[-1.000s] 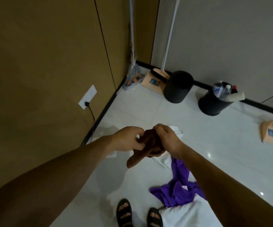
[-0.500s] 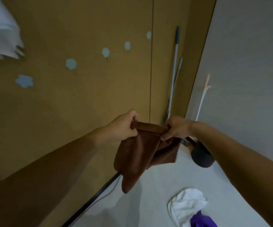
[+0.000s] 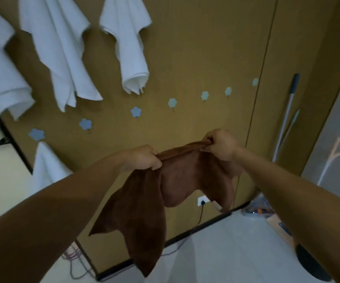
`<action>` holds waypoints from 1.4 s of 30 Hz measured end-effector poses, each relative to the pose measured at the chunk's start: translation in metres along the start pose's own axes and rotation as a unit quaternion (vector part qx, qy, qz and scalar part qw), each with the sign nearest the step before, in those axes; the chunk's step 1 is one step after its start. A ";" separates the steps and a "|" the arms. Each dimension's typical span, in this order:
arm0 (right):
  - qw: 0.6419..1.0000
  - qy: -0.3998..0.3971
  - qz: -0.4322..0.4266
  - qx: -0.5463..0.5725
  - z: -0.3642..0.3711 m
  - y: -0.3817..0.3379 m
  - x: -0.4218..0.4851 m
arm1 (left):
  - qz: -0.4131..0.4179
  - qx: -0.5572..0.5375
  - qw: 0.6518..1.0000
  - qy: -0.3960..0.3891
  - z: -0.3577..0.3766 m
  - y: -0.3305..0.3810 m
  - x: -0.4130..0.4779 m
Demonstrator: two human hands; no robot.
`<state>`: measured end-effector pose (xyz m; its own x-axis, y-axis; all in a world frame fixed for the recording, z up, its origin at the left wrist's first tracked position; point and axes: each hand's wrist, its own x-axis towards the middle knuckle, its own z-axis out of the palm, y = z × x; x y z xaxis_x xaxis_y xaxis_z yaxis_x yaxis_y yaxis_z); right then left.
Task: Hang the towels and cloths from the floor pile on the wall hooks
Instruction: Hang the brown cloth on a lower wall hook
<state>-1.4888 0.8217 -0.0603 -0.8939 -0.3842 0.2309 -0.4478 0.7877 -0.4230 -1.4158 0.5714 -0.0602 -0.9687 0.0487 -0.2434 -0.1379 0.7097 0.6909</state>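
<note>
Stretching between both hands, the brown cloth (image 3: 177, 180) is held in the air before the wall (image 3: 205, 48), below the row of free hooks (image 3: 136, 112); its top hem is gripped in the curled fingers (image 3: 156, 164) of the left hand (image 3: 142, 158) and the right hand (image 3: 220, 145). The hem is best drawn taut and its middle lowered over one of them. Room is open toward the wall's lower edge; the hung white towels (image 3: 130, 48) at upper left and the mop handles (image 3: 287, 111) by the right corner are to be avoided.
</note>
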 end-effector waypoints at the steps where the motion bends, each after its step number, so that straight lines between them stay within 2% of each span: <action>1: 1.000 0.013 -0.011 -0.001 0.003 -0.010 0.003 | -0.003 -0.064 0.998 0.002 -0.001 -0.005 -0.009; 3: 0.996 0.082 -0.018 -0.012 0.008 -0.029 0.011 | -0.018 -0.205 0.979 -0.009 -0.004 -0.016 -0.022; 5: 0.990 0.135 -0.004 -0.024 0.012 -0.048 0.016 | -0.041 -0.286 0.957 -0.039 -0.011 -0.025 -0.033; 8: 0.996 0.079 0.030 -0.020 0.024 -0.077 0.021 | -0.091 -0.352 0.925 -0.109 -0.028 -0.033 -0.050; 10: 0.998 0.050 0.038 0.001 0.037 -0.096 0.024 | -0.097 -0.348 0.920 -0.152 -0.040 -0.038 -0.060; 12: 0.989 0.042 0.049 0.130 0.052 -0.116 0.023 | -0.102 -0.313 0.928 -0.175 -0.049 -0.042 -0.071; 14: 0.945 0.017 0.072 0.319 0.066 -0.134 0.019 | -0.090 -0.327 0.926 -0.167 -0.058 -0.047 -0.079; 16: 0.908 -0.020 0.086 0.408 0.077 -0.146 0.012 | -0.041 -0.398 0.907 -0.129 -0.069 -0.052 -0.085; 19: 0.909 -0.080 0.123 0.390 0.090 -0.150 0.003 | 0.035 -0.505 0.859 -0.077 -0.088 -0.063 -0.094; 22: 0.852 -0.201 0.168 0.454 0.096 -0.145 -0.010 | 0.067 -0.546 0.834 -0.027 -0.103 -0.074 -0.096; 25: 0.834 -0.299 0.208 0.415 0.101 -0.143 -0.024 | 0.089 -0.574 0.814 -0.005 -0.110 -0.077 -0.098; 28: 0.762 -0.351 0.187 0.511 0.112 -0.156 -0.033 | 0.103 -0.578 0.810 0.003 -0.115 -0.077 -0.100; 29: 0.751 -0.335 0.176 0.541 0.115 -0.163 -0.033 | 0.105 -0.580 0.808 0.012 -0.117 -0.077 -0.101; 33: 0.763 -0.166 0.131 0.610 0.121 -0.191 -0.028 | 0.117 -0.597 0.792 0.048 -0.129 -0.086 -0.107; 35: 0.746 -0.103 0.139 0.643 0.122 -0.198 -0.022 | 0.118 -0.603 0.787 0.059 -0.137 -0.093 -0.110; 37: 0.731 -0.107 0.127 0.662 0.113 -0.206 -0.017 | 0.102 -0.589 0.797 0.087 -0.145 -0.101 -0.114; 39: 0.728 -0.123 0.103 0.666 0.088 -0.212 -0.005 | 0.059 -0.551 0.823 0.127 -0.152 -0.107 -0.118; 40: 0.713 -0.102 0.081 0.689 0.072 -0.213 0.003 | 0.031 -0.533 0.833 0.147 -0.156 -0.110 -0.119; 42: 0.656 -0.021 0.044 0.753 0.050 -0.215 0.013 | -0.020 -0.509 0.840 0.187 -0.165 -0.118 -0.120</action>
<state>-1.4049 0.6231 -0.0103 -0.9027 -0.4079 0.1367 0.1227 -0.5487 -0.8270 -1.3170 0.3659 -0.0006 -0.9296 -0.3211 -0.1811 -0.0923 -0.2729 0.9576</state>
